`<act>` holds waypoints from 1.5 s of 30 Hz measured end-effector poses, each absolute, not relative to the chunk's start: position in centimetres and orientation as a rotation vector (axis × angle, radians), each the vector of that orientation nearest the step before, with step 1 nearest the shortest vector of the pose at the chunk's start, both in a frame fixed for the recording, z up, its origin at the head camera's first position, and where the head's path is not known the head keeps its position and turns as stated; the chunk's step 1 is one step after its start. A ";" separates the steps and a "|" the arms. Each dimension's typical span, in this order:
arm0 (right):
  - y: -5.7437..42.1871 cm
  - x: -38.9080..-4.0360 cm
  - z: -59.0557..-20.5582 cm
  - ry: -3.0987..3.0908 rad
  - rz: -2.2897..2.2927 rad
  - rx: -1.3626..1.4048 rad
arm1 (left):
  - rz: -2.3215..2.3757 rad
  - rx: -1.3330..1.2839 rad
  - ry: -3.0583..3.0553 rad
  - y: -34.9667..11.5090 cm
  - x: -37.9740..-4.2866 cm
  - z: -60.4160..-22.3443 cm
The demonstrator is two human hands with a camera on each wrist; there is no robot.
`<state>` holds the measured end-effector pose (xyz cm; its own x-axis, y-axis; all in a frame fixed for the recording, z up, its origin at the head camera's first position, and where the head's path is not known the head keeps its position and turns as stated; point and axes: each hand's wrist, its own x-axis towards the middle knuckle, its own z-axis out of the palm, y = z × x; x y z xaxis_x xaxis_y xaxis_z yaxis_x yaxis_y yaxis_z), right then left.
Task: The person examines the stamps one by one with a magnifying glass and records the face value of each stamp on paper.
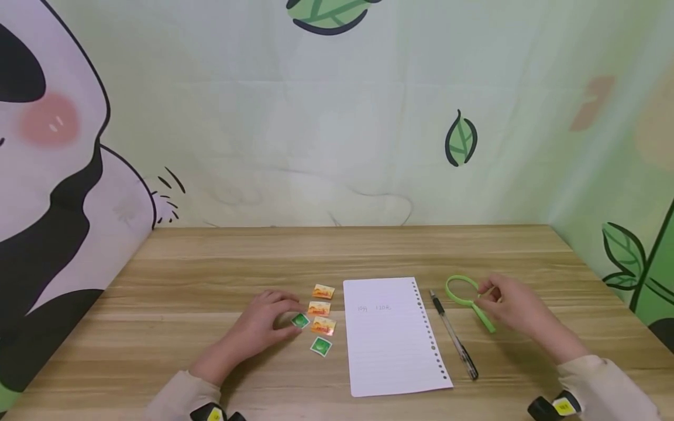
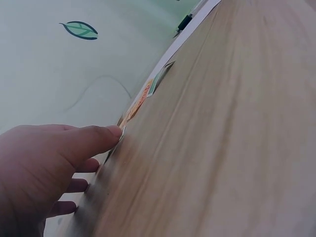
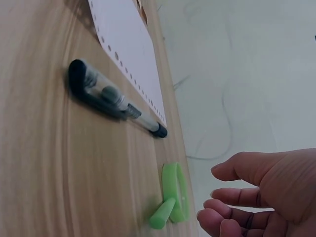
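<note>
My left hand (image 1: 261, 323) rests low over the table's left half, with its thumb and forefinger at opposite sides of a small green stamp (image 1: 300, 320). In the left wrist view the thumb tip meets that stamp's edge, and the other fingers stand spread with their tips at the table. Three orange stamps (image 1: 323, 325) lie in a column just right of it, with another green stamp (image 1: 320, 346) below. My right hand (image 1: 509, 302), fingers loosely bent, hovers beside a green magnifying glass (image 3: 176, 192); the right wrist view shows a gap between them.
A lined, hole-punched sheet (image 1: 392, 345) with a short handwritten line lies in the middle of the wooden table (image 1: 237, 257). A black-and-clear pen (image 1: 454, 334) lies between the sheet and the magnifying glass. A printed cloth wall (image 1: 316, 128) rises behind the table.
</note>
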<state>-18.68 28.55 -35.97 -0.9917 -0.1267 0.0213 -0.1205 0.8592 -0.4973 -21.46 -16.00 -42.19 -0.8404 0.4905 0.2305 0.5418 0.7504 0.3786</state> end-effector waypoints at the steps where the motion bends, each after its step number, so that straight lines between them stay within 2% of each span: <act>1: 28.7 -18.6 -36.1 3.020 -0.796 -0.201 | -0.663 -0.838 -2.831 -16.0 -21.5 -42.2; 15: 29.3 -18.3 -38.5 3.009 -0.724 -0.173 | -0.619 -0.857 -2.816 -16.0 -21.4 -42.1; 45: 29.3 -18.3 -39.0 3.068 -0.590 -0.145 | -0.616 -0.862 -2.826 -16.1 -21.3 -42.0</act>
